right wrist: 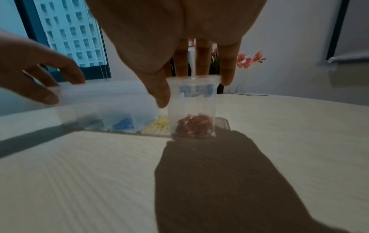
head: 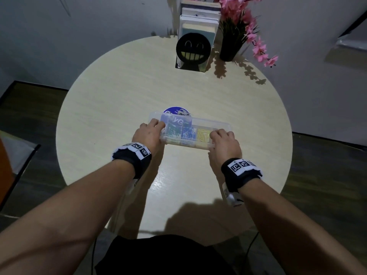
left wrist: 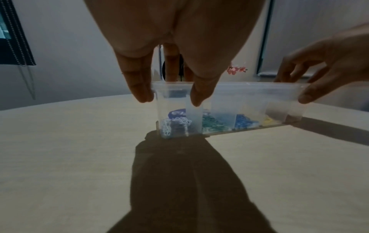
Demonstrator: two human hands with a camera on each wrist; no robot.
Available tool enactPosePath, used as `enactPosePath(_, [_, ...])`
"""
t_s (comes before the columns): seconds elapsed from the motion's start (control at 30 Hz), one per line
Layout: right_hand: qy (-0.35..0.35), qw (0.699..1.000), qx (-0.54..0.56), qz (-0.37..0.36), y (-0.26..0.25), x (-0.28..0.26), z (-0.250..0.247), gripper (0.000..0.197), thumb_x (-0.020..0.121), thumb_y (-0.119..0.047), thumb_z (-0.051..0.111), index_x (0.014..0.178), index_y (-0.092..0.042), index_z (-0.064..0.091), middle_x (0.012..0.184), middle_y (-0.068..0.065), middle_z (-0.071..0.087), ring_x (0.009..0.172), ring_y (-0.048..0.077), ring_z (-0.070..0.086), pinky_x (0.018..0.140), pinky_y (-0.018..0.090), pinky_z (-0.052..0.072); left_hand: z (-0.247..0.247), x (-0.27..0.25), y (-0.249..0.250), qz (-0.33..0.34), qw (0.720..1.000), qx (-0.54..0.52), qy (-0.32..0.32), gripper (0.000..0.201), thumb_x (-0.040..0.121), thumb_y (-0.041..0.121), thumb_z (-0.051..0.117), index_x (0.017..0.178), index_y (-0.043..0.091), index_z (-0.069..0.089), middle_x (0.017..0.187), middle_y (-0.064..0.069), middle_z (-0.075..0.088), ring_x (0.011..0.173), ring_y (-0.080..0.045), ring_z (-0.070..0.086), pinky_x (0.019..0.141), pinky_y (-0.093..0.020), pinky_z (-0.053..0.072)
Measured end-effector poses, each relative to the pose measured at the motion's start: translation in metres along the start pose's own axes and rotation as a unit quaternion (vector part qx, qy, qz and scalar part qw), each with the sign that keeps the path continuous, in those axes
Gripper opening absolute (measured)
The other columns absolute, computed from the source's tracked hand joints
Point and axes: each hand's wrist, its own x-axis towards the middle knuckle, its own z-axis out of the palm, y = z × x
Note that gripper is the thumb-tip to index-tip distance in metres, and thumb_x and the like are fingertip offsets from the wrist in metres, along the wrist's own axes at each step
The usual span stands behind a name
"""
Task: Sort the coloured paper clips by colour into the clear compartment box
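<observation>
on the round surface (head: 119, 92), mid-way, sits the clear compartment box (head: 210, 123); left hand (head: 148, 133) and right hand (head: 224, 142) pinch its two ends. thin plastic looks light and slick, paper clips (right wrist: 193, 124) loose inside, so gripping both ends level seems wise.

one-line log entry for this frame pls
left hand: grips box left end | right hand: grips box right end | box: on table, clips sorted by colour
</observation>
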Motion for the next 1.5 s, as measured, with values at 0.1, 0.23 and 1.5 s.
enactPosePath(0.1, [0.023,1.0,-0.012,0.013,-0.006,-0.005,-0.002,0.044,0.074,-0.03,0.064,0.115,-0.021,0.053,0.13,-0.002,0.048,0.114,0.026,0.044,0.096,0.044,0.034,0.006,-0.009,0.008,0.012,0.999,0.034,0.037,0.043,0.09,0.033,0.052,0.131,0.023,0.045,0.144,-0.006,0.038,0.131,-0.032,0.031,0.104,-0.048,0.029])
enactPosePath(0.23, [0.011,1.0,0.009,0.025,-0.016,-0.004,0.0,0.054,0.077,-0.042,0.063,0.123,-0.017,0.048,0.135,0.003,0.044,0.119,0.027,0.041,0.096,0.042,0.038,0.007,-0.012,0.018,0.044,0.999,0.026,0.018,0.049,0.091,0.035,0.047,0.138,0.022,0.04,0.147,-0.007,0.034,0.133,-0.029,0.029,0.105,-0.044,0.031])
enactPosePath(1.5, [-0.083,0.982,0.151,0.072,-0.025,0.031,-0.061,0.047,0.082,-0.044,0.061,0.12,-0.019,0.056,0.138,0.006,0.046,0.12,0.028,0.049,0.1,0.04,0.042,-0.087,-0.017,0.003,-0.019,0.986,-0.16,-0.047,0.054,0.09,0.017,0.053,0.143,0.016,0.041,0.148,-0.008,0.043,0.133,-0.024,0.042,0.106,-0.029,0.032])
